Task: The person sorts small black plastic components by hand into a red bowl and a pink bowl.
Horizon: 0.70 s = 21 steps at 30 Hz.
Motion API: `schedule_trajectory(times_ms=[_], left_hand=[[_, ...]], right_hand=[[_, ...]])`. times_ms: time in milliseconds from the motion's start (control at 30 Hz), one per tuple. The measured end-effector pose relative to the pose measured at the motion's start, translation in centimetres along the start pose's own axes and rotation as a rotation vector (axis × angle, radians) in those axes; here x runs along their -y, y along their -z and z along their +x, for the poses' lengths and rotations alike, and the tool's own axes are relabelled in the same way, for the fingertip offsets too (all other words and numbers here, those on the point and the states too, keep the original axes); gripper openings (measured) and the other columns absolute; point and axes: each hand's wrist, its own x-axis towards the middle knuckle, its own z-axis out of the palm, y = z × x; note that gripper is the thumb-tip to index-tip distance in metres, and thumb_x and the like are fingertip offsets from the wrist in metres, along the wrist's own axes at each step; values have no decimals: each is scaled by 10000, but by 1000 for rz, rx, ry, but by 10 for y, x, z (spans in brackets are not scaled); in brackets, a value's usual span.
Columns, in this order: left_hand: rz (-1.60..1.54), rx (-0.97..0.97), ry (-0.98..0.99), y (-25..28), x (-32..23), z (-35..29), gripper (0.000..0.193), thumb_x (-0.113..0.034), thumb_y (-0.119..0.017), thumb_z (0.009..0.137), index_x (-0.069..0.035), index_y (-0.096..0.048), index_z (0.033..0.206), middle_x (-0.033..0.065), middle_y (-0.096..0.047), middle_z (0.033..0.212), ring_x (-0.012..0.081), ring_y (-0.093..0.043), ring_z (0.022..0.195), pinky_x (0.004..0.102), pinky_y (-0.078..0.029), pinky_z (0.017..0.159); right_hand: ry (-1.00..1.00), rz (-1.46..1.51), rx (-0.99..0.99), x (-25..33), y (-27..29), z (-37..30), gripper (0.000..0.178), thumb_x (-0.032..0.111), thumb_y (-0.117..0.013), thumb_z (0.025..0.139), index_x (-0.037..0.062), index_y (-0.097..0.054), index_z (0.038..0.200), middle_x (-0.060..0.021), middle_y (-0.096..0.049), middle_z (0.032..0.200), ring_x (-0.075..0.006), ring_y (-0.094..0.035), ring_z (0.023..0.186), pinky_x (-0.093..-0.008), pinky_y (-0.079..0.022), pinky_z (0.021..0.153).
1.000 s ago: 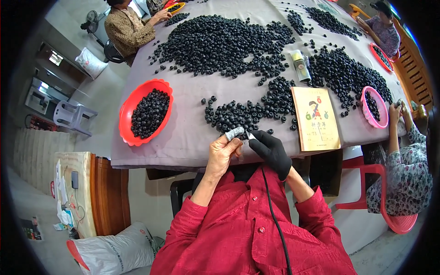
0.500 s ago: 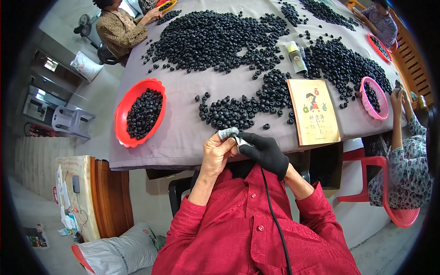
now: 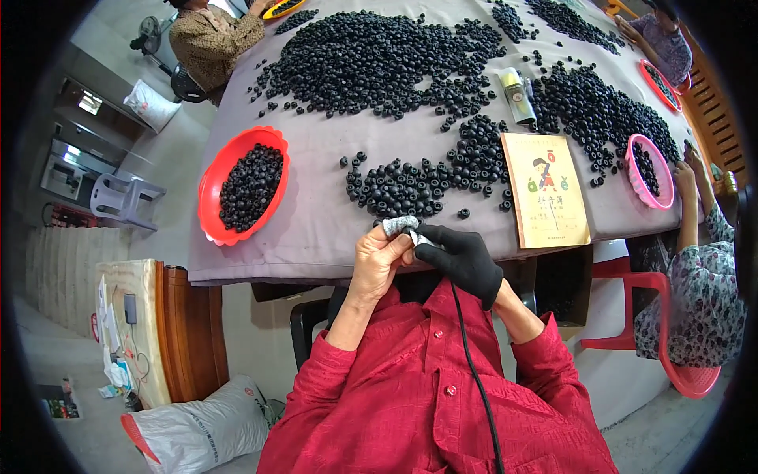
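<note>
Just off the table's front edge, my two hands meet at the fingertips. My left hand (image 3: 377,261) is bare apart from a grey wrap (image 3: 399,224) on a finger, and its thumb and finger are pinched together. My right hand (image 3: 464,265) wears a black glove and pinches at the same spot, with a whitish bit showing by its fingertips. Whatever is between the fingers is too small and covered to name. Right beyond them lies a cluster of small black bead-like pieces (image 3: 395,188), round with holes.
A red scalloped basin (image 3: 208,186) of black pieces stands at left, a yellow booklet (image 3: 546,225) at right. Behind are a large pile (image 3: 355,63), a yellow-capped bottle (image 3: 517,99) and a pink basket (image 3: 667,189). Other people sit around the table. A black cord (image 3: 474,371) hangs down my front.
The whole view has shifted slightly. My hands stay joined at the fingertips, with only a small shift of the fingers. At right, a co-worker's hands have moved a little nearer.
</note>
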Motion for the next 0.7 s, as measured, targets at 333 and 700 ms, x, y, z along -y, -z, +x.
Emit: schedule_trajectory(times_ms=[333, 700], left_hand=[[18, 37, -5, 1, -1, -1, 157, -34, -568, 851, -23, -616, 1000, 3, -592, 737, 57, -506, 593, 178, -424, 553], [70, 37, -18, 0, -1, -3, 125, -59, -573, 853, -29, -621, 964, -20, -565, 711, 42, -461, 574, 170, -375, 525]], right_hand=[[6, -29, 14, 2, 1, -1, 335, 208, -585, 840, 31, -577, 1123, -108, -653, 872, -83, -569, 795, -257, -463, 726], [-31, 14, 37, 0, 2, 0, 331, 208, -574, 855, 12, -575, 1122, -103, -655, 909, -81, -568, 836, -261, -465, 749]])
